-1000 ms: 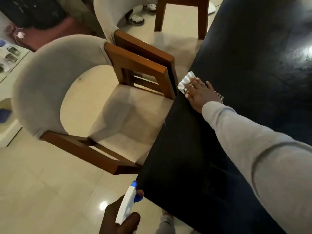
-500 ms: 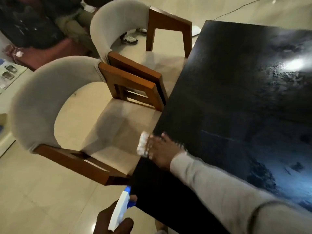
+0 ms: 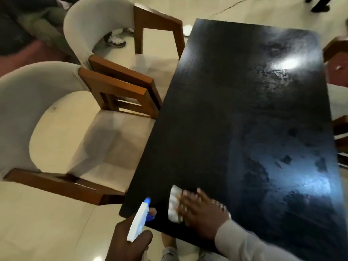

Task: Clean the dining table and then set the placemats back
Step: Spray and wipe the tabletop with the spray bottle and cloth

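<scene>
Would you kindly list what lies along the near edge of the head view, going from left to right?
Floor tiles → left hand gripping the spray bottle → cloth → right hand pressing on the cloth → wet dark tabletop.

Glossy black table (image 3: 244,110), wet streaks, white cloth (image 3: 174,206) flat near its corner
</scene>
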